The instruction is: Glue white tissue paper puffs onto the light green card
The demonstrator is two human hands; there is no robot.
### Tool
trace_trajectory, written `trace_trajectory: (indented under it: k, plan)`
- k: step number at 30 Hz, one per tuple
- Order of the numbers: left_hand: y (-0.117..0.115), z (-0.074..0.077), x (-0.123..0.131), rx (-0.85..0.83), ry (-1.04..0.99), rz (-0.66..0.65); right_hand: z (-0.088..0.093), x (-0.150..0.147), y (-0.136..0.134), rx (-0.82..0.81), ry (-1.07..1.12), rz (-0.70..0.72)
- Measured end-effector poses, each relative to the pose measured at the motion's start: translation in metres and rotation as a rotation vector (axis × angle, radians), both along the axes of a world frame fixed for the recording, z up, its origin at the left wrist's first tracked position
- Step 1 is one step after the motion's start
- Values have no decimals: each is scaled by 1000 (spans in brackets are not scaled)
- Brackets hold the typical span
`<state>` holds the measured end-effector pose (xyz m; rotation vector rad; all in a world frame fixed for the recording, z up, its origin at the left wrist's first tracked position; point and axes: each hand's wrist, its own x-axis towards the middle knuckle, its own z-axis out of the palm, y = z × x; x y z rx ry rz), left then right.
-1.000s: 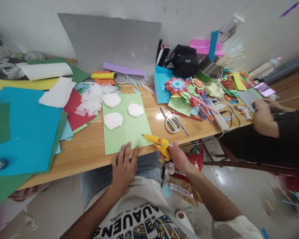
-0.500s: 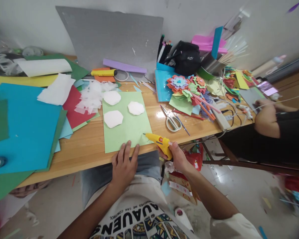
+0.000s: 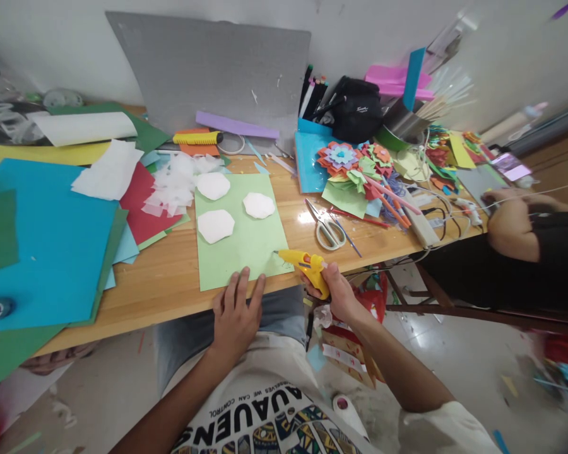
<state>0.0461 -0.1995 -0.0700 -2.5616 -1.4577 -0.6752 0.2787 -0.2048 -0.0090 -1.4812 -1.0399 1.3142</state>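
A light green sheet [image 3: 250, 246] lies on the wooden table, bearing three white paper pieces, one of them [image 3: 259, 205] on the right. My left hand [image 3: 237, 309] rests with fingers spread on the sheet's front edge. Wrapped round a yellow glue gun [image 3: 305, 260] is my right hand [image 3: 336, 287], just off the table's front edge. The gun's nozzle points left, over the sheet's lower right corner. Whether it touches the paper I cannot tell. Scissors [image 3: 330, 233] lie to the right of the sheet.
Coloured paper [image 3: 52, 233] covers the table's left side. Paper flowers [image 3: 341, 157], a power strip [image 3: 421, 224] and cables lie to the right. A grey board [image 3: 222, 75] leans on the wall. Another person's arm [image 3: 515, 230] rests at the far right.
The glue gun and my right hand have shifted very slightly right and up. My left hand stays in place on the sheet.
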Motion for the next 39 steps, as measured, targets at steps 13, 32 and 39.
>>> trace_trajectory:
  k: [13,32,39]
  plan:
    - [0,-1,0,11,-1,2,20,-20,9,-27,2,80]
    - [0,1,-1,-12,-23,-7,12,5,-8,-40,-2,-8]
    - [0,2,1,3,-3,13,11,4,16,-38,21,-61]
